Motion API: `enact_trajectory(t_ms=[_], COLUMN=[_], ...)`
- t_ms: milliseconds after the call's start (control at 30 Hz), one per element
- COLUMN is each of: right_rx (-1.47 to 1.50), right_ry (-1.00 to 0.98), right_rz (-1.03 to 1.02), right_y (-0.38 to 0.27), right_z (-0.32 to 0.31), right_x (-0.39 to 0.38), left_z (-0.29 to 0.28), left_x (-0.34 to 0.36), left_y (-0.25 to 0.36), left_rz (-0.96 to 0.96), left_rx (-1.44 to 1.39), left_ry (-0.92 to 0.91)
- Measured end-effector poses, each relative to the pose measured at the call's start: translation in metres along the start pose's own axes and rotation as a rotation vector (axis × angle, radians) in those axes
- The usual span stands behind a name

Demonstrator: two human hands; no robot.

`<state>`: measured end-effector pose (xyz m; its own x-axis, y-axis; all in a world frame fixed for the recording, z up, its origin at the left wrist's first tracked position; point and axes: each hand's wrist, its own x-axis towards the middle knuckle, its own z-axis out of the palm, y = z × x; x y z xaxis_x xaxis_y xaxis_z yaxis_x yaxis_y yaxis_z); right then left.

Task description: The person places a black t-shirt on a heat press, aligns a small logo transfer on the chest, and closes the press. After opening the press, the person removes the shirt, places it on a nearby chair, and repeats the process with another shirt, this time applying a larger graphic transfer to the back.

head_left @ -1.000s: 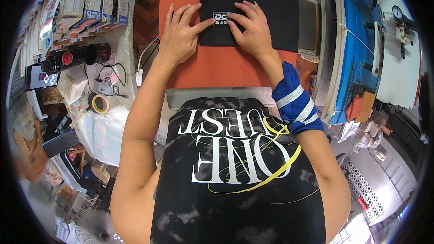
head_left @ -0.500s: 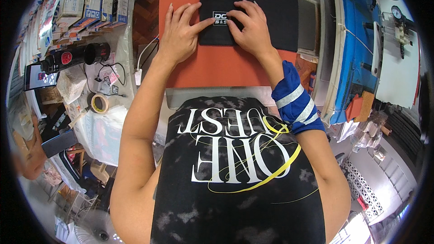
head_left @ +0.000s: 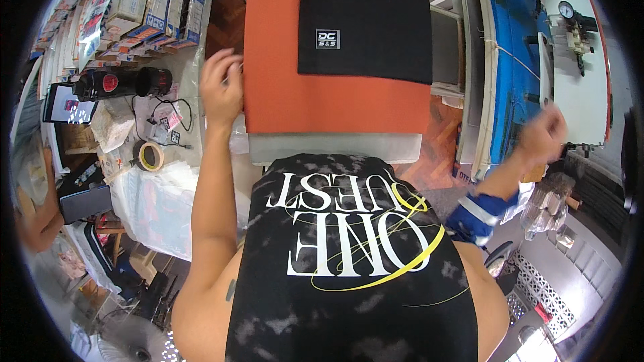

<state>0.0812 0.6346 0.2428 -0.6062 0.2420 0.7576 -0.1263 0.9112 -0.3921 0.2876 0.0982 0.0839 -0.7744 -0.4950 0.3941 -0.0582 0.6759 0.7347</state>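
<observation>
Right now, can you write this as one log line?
left hand: beside orange pad | right hand: blurred, near blue panel | black cloth: on pad, untouched

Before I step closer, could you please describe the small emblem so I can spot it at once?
On the orange pad lies a black cloth. Near the cloth's lower left corner is the emblem, a small dark rectangle set apart from the plain black around it by pale lettering and border.
</observation>
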Motion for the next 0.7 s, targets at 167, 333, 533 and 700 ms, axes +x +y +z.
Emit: enact_trajectory(t_ms=[167, 333, 533, 700], right_rx=[-0.481, -0.535, -0.509, -0.536], right_ry=[-0.178, -0.614, -0.563, -0.545], right_rz=[0.148, 0.316, 0.217, 0.018], right_y=[0.141, 0.171, 0.119, 0.055], right_z=[-0.081, -0.067, -0.064, -0.07], right_x=[0.068, 0.074, 0.052, 0.026], left_z=[-0.035, -0.026, -0.021, -0.02], left_x=[-0.075, -0.163, -0.282, -0.398], left_y=[-0.051, -0.086, -0.092, -0.124], left_rz=[-0.428, -0.646, -0.755, -0.561], left_rx=[0.073, -0.01, 0.228, 0.527], left_ry=[0.104, 0.088, -0.083, -0.548])
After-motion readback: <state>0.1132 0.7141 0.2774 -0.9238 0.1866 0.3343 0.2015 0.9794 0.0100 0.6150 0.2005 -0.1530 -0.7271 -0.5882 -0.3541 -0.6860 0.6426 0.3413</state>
